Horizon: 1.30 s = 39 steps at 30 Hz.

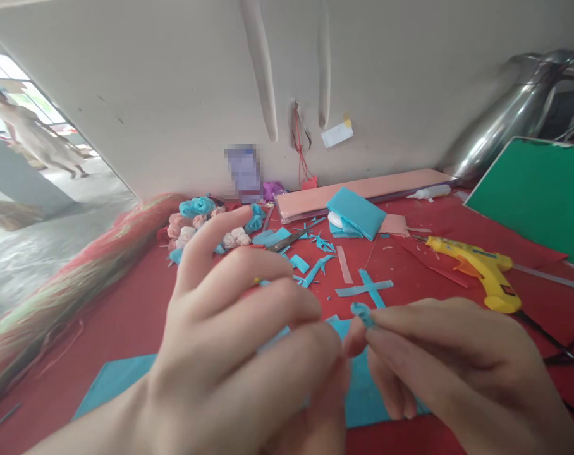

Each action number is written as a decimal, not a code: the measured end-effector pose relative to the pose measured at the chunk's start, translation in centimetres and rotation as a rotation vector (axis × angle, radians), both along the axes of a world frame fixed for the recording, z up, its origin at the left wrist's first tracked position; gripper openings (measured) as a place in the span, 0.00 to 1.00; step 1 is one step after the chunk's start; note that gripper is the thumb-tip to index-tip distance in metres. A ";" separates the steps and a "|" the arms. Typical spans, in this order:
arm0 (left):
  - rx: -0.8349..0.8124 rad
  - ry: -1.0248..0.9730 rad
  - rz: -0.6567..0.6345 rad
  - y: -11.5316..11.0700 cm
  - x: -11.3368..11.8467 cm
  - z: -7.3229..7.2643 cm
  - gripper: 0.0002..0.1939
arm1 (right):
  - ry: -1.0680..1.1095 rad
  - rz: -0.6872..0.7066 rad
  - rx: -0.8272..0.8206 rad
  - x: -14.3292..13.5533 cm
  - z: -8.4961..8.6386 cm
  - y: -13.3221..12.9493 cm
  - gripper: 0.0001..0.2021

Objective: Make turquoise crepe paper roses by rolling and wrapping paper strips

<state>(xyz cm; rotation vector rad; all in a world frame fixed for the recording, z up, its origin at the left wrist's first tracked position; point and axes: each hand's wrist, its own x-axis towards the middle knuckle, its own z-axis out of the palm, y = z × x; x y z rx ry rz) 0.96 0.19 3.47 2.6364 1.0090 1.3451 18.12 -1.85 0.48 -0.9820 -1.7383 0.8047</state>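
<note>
My right hand pinches a small rolled piece of blue crepe paper between thumb and fingertips. Close against it, my left hand has its index finger raised and its other fingers curled inward. What those curled fingers hold, if anything, is hidden behind them. Under both hands lies a blue paper sheet on the red table. Just beyond, two blue strips cross each other, and scattered blue scraps surround a pair of scissors.
Blue, pink and white paper roses are heaped at the back left. Folded blue crepe paper sits near a long pink pack. At right lie a yellow glue gun and a green board. A metal jug stands behind.
</note>
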 end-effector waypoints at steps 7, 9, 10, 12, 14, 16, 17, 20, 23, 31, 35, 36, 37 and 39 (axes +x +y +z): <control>-0.330 -0.037 -0.101 1.1 -0.8 1.2 0.05 | 0.197 0.282 -0.320 0.2 0.0 0.7 0.13; -0.480 -0.097 -0.160 1.3 -0.7 1.0 0.05 | 0.227 0.302 -0.362 0.1 -0.2 0.9 0.12; -0.539 -0.123 -0.194 1.3 -0.7 1.0 0.05 | 0.242 0.310 -0.377 0.0 -0.2 1.0 0.12; -0.628 -0.162 -0.246 1.3 -0.7 0.7 0.04 | 0.273 0.317 -0.399 -0.1 -0.2 1.2 0.12; -0.660 -0.195 -0.270 1.4 -0.6 0.4 0.02 | 0.286 0.333 -0.410 -0.2 0.0 1.3 0.11; -0.637 -0.206 -0.274 1.4 -0.6 0.2 0.02 | 0.277 0.353 -0.428 -0.3 0.1 1.3 0.11; -0.606 -0.207 -0.276 1.4 -0.5 0.1 0.02 | 0.271 0.366 -0.443 -0.3 0.2 1.2 0.12; -0.548 -0.203 -0.294 1.5 -0.5 0.0 0.03 | 0.284 0.397 -0.511 -0.3 0.2 1.0 0.12; -0.592 -0.196 -0.312 1.5 -0.5 0.3 0.03 | 0.333 0.441 -0.562 -0.3 0.0 1.0 0.11; -0.640 -0.247 -0.307 1.5 -0.5 0.4 0.03 | 0.427 0.475 -0.675 -0.2 -0.1 1.1 0.11; -0.649 -0.231 -0.312 1.4 -0.6 0.5 0.02 | 0.470 0.525 -0.700 0.0 -0.3 1.0 0.12; -0.643 -0.233 -0.314 1.4 -0.6 0.5 0.02 | 0.480 0.534 -0.706 0.0 -0.3 0.9 0.12; -0.642 -0.237 -0.314 1.4 -0.6 0.5 0.02 | 0.491 0.542 -0.709 0.1 -0.3 0.9 0.12; -0.643 -0.243 -0.322 1.5 -0.6 0.5 0.02 | 0.503 0.564 -0.715 0.2 -0.4 0.8 0.12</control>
